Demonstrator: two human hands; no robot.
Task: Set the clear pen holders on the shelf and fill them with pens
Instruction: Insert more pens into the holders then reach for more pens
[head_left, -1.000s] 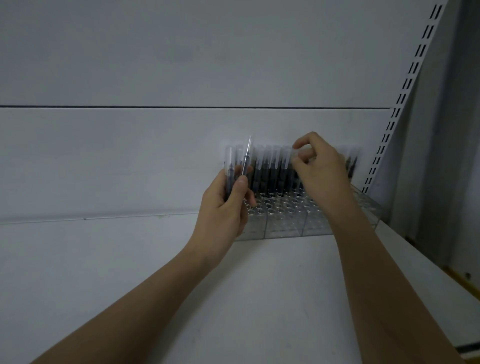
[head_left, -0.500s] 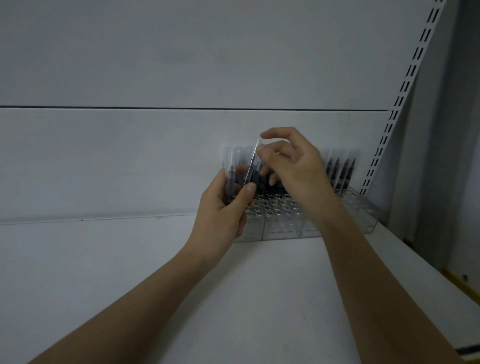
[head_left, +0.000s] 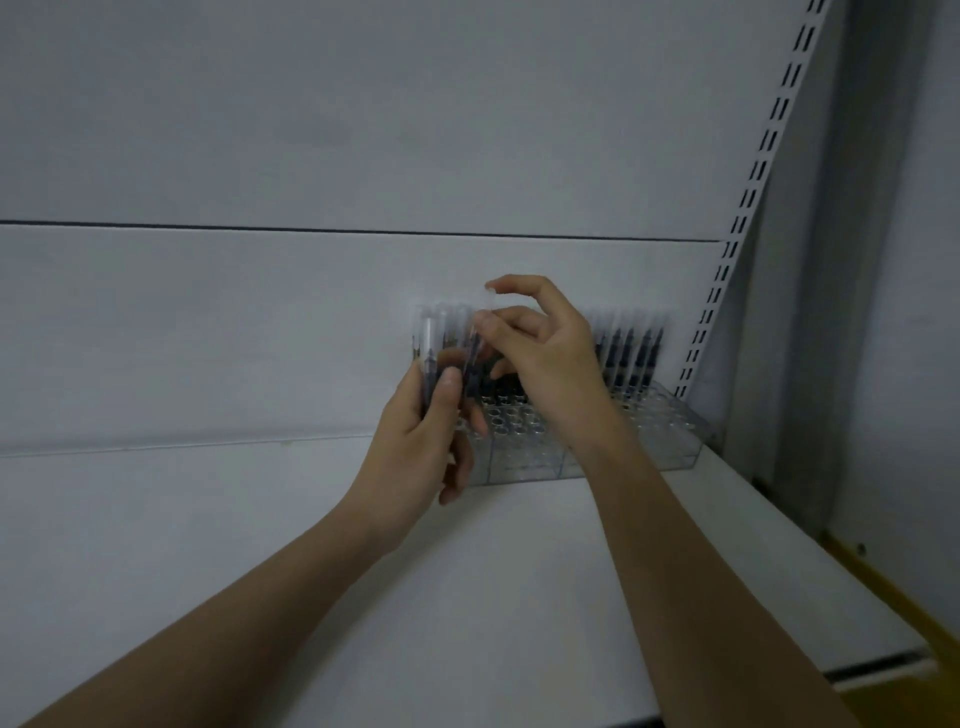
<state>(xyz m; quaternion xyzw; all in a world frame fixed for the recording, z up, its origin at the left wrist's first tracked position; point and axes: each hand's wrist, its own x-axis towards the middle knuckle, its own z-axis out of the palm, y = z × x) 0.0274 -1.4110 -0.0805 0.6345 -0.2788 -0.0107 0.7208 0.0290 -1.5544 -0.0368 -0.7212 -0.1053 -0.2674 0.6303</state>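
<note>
Dim, flat, bluish-grey light; no clear source. Soft shadows under forearms on shelf (head_left: 519, 597). No glare. Overall soft focus, mild noise. Motion blur on right hand (head_left: 540, 358) fingertips and pens (head_left: 631, 353). Wide-angle bend: slotted upright (head_left: 748, 208) leans, back-panel seam (head_left: 311, 228) slightly curved.

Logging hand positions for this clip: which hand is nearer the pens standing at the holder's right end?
Right. The right hand is just left of those pens, pinching a pen; the left hand grips a bundle beyond it, at the holder's left end.
</note>
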